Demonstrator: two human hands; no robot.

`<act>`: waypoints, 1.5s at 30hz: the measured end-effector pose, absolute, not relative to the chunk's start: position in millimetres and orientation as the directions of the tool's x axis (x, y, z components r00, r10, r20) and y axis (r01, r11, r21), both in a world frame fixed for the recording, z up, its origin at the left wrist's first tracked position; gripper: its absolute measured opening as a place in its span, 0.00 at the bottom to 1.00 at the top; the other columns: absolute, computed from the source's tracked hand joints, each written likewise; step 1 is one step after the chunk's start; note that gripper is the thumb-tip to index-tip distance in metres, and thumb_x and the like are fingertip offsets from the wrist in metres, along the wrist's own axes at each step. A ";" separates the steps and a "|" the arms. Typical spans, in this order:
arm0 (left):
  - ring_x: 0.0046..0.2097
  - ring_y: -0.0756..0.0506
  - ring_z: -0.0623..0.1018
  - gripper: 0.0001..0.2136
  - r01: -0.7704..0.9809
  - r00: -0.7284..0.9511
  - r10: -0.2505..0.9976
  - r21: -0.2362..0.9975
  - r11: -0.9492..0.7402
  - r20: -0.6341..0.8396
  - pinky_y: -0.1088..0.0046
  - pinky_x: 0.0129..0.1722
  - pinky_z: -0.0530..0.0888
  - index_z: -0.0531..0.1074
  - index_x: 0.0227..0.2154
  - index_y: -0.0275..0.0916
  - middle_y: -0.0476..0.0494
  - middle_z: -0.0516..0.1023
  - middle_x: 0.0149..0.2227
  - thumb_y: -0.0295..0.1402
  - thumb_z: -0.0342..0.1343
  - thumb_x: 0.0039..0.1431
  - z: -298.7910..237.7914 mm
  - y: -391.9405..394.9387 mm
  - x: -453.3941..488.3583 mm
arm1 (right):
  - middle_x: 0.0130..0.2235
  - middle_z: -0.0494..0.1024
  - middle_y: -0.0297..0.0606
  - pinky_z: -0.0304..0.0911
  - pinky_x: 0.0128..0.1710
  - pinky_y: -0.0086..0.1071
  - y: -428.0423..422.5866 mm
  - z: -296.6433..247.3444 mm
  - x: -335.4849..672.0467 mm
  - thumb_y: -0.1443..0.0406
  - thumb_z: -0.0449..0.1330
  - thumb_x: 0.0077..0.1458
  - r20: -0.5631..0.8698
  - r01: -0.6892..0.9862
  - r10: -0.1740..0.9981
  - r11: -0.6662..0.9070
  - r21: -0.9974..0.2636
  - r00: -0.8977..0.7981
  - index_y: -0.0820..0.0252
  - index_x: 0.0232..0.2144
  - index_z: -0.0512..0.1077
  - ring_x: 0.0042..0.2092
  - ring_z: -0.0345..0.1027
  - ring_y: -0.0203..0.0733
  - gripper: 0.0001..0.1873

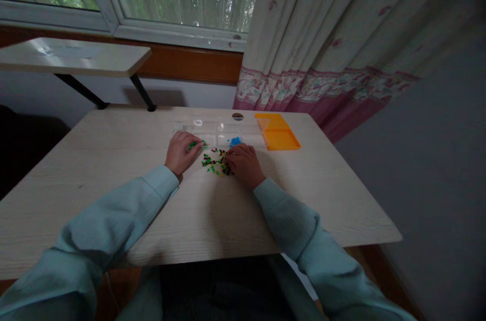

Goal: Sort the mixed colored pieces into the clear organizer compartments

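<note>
A clear divided box (pixel 217 126) lies on the table. In its near left compartment are small green pieces (pixel 204 143), and a heap of small blue pieces (pixel 235 141) sits farther right in it. My left hand (pixel 182 153) is at the box's near left corner, thumb and fingertips pinched together over the green pieces; whether a piece is between them is too small to see. In front of the box, a mixed pile of tiny green, yellow and dark pieces (pixel 215 162) is spread on the wood. My right hand (pixel 245 162) has its fingers bent together at the pile's right side, their tips partly hidden.
An orange tray-like lid (pixel 280 134) lies right of the box, against its edge. A dark round spot (pixel 237 116) shows behind the box on the table (pixel 152 225). A raised white shelf (pixel 76 60) on black legs stands back left. The curtain (pixel 299 57) hangs behind the table.
</note>
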State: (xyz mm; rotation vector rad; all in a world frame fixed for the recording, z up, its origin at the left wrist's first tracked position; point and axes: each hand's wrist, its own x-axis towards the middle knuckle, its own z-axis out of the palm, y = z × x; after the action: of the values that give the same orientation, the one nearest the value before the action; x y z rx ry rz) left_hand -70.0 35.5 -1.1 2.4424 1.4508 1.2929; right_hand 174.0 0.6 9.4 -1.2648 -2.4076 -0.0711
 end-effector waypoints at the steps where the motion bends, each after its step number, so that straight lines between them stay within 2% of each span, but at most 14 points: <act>1: 0.42 0.43 0.73 0.09 0.718 0.224 0.736 0.402 -0.568 0.639 0.61 0.47 0.66 0.75 0.33 0.41 0.45 0.77 0.35 0.40 0.55 0.60 -1.1 35.4 -69.9 | 0.43 0.77 0.40 0.53 0.49 0.40 3.3 5.9 175.9 0.65 0.59 0.59 0.411 0.790 0.780 0.581 -0.197 -0.472 0.56 0.36 0.79 0.49 0.62 0.46 0.08; 5: 0.42 0.43 0.73 0.09 0.716 0.219 0.736 0.407 -0.567 0.641 0.61 0.47 0.66 0.75 0.33 0.41 0.45 0.78 0.35 0.39 0.55 0.61 -1.6 34.9 -69.1 | 0.40 0.79 0.40 0.58 0.49 0.38 14.1 -4.5 181.9 0.65 0.60 0.57 0.469 0.695 0.805 0.569 -0.440 -0.363 0.57 0.35 0.80 0.44 0.67 0.44 0.08; 8: 0.42 0.43 0.72 0.09 0.721 0.210 0.734 0.405 -0.562 0.645 0.61 0.48 0.66 0.75 0.33 0.41 0.45 0.77 0.35 0.39 0.55 0.61 -2.0 36.0 -70.4 | 0.37 0.79 0.39 0.61 0.48 0.37 18.1 -6.0 182.9 0.64 0.61 0.57 0.457 0.605 0.841 0.531 -0.593 -0.290 0.56 0.33 0.80 0.42 0.70 0.42 0.07; 13: 0.45 0.41 0.70 0.09 0.773 0.176 0.720 0.359 -0.524 0.672 0.58 0.48 0.66 0.77 0.35 0.42 0.43 0.76 0.37 0.39 0.55 0.60 -2.4 42.4 -80.9 | 0.35 0.79 0.37 0.64 0.44 0.36 17.9 -5.1 181.9 0.62 0.61 0.56 0.408 0.518 0.886 0.460 -0.721 -0.219 0.54 0.32 0.80 0.41 0.71 0.42 0.08; 18: 0.44 0.41 0.70 0.10 0.807 0.157 0.735 0.343 -0.480 0.659 0.59 0.47 0.66 0.79 0.36 0.41 0.42 0.75 0.37 0.38 0.55 0.60 -4.2 47.2 -88.0 | 0.35 0.78 0.37 0.65 0.44 0.36 17.6 -7.0 181.5 0.60 0.60 0.56 0.390 0.461 0.896 0.443 -0.769 -0.210 0.55 0.32 0.80 0.40 0.71 0.42 0.09; 34: 0.44 0.41 0.69 0.10 0.794 0.205 0.708 0.308 -0.525 0.676 0.59 0.46 0.66 0.78 0.39 0.43 0.42 0.74 0.38 0.37 0.53 0.62 -2.8 43.2 -84.2 | 0.33 0.77 0.36 0.64 0.43 0.35 17.9 -6.0 180.2 0.60 0.61 0.54 0.346 0.422 0.928 0.373 -0.827 -0.140 0.55 0.30 0.79 0.39 0.70 0.41 0.08; 39: 0.46 0.43 0.69 0.11 0.711 0.350 0.646 0.256 -0.655 0.679 0.60 0.48 0.65 0.75 0.45 0.45 0.43 0.74 0.41 0.36 0.53 0.62 3.8 24.5 -64.8 | 0.34 0.78 0.37 0.64 0.43 0.35 15.6 -4.0 177.0 0.57 0.60 0.56 0.358 0.413 0.920 0.392 -0.822 -0.160 0.55 0.30 0.79 0.39 0.70 0.41 0.11; 42: 0.46 0.43 0.69 0.13 0.642 0.470 0.596 0.211 -0.737 0.652 0.60 0.48 0.65 0.73 0.48 0.46 0.43 0.74 0.41 0.37 0.53 0.62 6.7 12.2 -50.3 | 0.35 0.77 0.37 0.64 0.43 0.34 12.2 -2.4 173.2 0.56 0.59 0.57 0.355 0.395 0.912 0.409 -0.823 -0.206 0.56 0.31 0.79 0.40 0.69 0.40 0.13; 45: 0.46 0.43 0.70 0.14 0.613 0.517 0.576 0.196 -0.766 0.634 0.60 0.49 0.65 0.72 0.50 0.47 0.43 0.75 0.42 0.39 0.54 0.61 8.6 5.3 -42.9 | 0.36 0.76 0.38 0.64 0.42 0.33 8.5 -0.7 169.4 0.54 0.58 0.57 0.351 0.374 0.897 0.432 -0.821 -0.268 0.57 0.32 0.79 0.40 0.69 0.40 0.15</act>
State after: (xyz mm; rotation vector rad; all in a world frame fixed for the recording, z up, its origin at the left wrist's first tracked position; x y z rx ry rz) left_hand -42.9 5.3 8.6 2.7813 1.0904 1.1302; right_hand 169.4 8.5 -0.7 -1.0852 -1.8362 0.7761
